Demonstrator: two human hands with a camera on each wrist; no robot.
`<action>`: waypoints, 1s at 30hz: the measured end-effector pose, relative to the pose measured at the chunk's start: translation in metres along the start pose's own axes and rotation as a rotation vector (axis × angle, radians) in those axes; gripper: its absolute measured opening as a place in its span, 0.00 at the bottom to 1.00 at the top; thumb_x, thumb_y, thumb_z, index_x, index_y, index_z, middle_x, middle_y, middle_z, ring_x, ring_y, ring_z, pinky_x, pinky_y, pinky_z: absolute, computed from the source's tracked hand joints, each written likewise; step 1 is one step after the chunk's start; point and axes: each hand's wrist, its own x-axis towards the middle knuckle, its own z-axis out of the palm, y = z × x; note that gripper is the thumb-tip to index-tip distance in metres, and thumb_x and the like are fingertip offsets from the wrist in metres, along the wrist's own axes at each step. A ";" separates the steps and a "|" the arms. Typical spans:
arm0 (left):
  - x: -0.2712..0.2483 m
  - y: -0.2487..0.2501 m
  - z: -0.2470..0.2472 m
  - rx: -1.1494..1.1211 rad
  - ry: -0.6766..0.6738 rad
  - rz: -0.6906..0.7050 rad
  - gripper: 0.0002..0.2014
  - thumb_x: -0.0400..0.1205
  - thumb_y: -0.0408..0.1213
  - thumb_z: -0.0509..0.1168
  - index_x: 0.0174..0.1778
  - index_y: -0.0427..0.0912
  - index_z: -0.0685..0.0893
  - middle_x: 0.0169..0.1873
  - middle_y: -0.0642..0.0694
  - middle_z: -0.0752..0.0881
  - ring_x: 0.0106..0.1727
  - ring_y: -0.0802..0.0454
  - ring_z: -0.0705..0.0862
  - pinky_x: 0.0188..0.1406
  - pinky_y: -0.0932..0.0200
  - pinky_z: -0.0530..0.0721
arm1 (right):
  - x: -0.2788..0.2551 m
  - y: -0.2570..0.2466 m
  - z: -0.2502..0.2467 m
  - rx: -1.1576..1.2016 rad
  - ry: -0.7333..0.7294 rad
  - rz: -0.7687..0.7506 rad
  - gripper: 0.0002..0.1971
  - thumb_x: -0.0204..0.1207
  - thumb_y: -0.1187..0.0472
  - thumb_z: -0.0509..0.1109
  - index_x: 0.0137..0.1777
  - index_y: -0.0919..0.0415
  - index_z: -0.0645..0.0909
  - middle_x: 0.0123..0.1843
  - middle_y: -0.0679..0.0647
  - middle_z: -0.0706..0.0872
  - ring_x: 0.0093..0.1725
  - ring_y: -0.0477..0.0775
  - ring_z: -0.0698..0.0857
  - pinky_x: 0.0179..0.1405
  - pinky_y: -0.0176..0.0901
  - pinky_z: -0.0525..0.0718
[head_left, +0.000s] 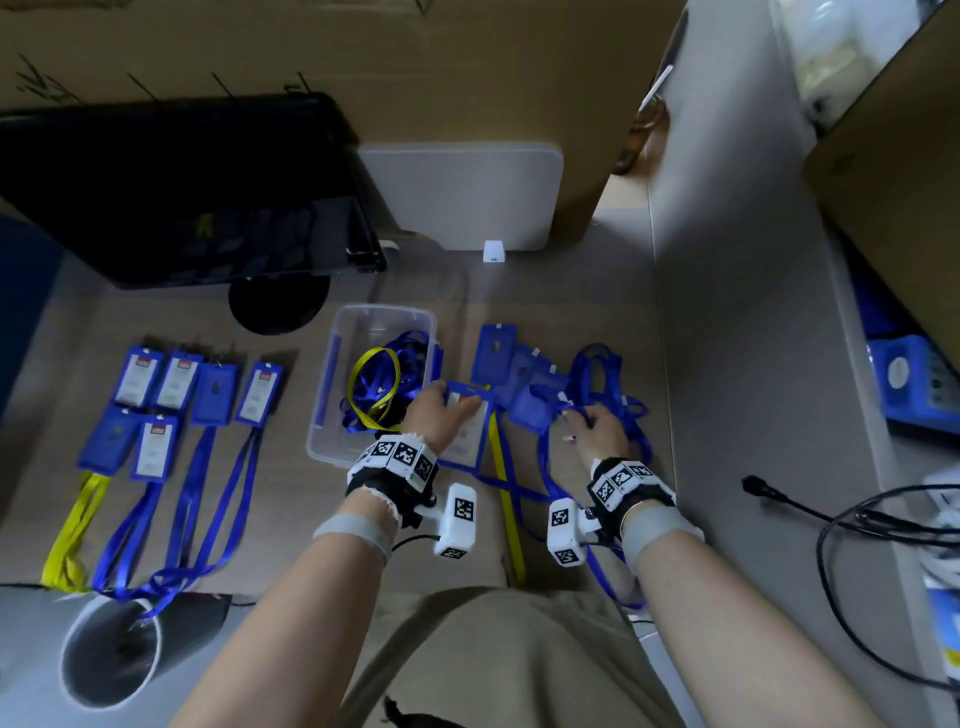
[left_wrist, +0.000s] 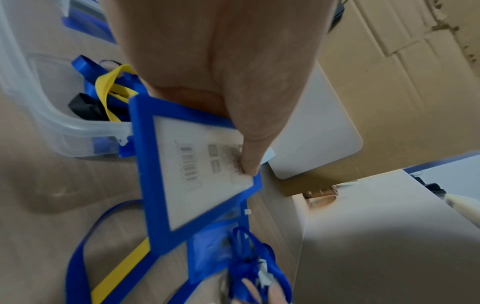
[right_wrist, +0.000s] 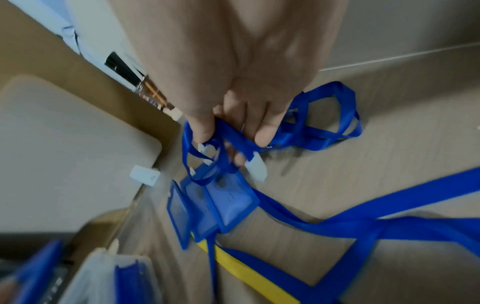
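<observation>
My left hand (head_left: 452, 410) pinches a blue badge holder (head_left: 467, 431) with a white card in it, just right of the clear plastic box (head_left: 332, 415). The thumb (left_wrist: 249, 160) presses on the card face of the badge holder (left_wrist: 197, 174). A yellow lanyard (head_left: 506, 499) hangs from beneath it over the desk. My right hand (head_left: 592, 423) grips a tangle of blue lanyards (right_wrist: 324, 131), its fingers (right_wrist: 265, 133) curled round the straps. Several empty blue holders (head_left: 524, 379) lie between the hands, also seen as blue holders (right_wrist: 223, 201) in the right wrist view.
Several finished badges with lanyards (head_left: 182, 395) lie in rows at the left. The box holds blue and yellow lanyards (head_left: 379, 384). A black screen (head_left: 182, 192), a white panel (head_left: 467, 197), a grey partition (head_left: 737, 312), cables (head_left: 857, 525) and a grey cup (head_left: 111, 654) surround the desk.
</observation>
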 end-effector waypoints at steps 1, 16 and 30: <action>-0.002 0.001 0.002 -0.002 0.002 0.019 0.22 0.78 0.50 0.71 0.61 0.38 0.80 0.53 0.44 0.87 0.55 0.45 0.86 0.55 0.48 0.85 | -0.001 -0.002 -0.002 0.088 -0.002 -0.015 0.11 0.80 0.50 0.68 0.45 0.58 0.80 0.41 0.56 0.90 0.39 0.54 0.88 0.35 0.42 0.83; -0.037 0.028 0.067 0.010 -0.287 0.278 0.12 0.79 0.41 0.73 0.53 0.37 0.90 0.40 0.48 0.88 0.41 0.58 0.83 0.43 0.69 0.79 | -0.043 -0.029 -0.042 0.190 -0.163 -0.024 0.13 0.74 0.68 0.65 0.27 0.63 0.80 0.21 0.51 0.83 0.27 0.55 0.77 0.31 0.46 0.73; -0.054 0.056 0.048 0.026 0.078 0.235 0.13 0.77 0.54 0.71 0.47 0.50 0.89 0.38 0.57 0.87 0.42 0.60 0.82 0.45 0.63 0.76 | -0.052 -0.031 -0.059 -0.029 -0.266 -0.141 0.16 0.73 0.60 0.70 0.24 0.58 0.75 0.19 0.50 0.74 0.17 0.45 0.69 0.24 0.37 0.69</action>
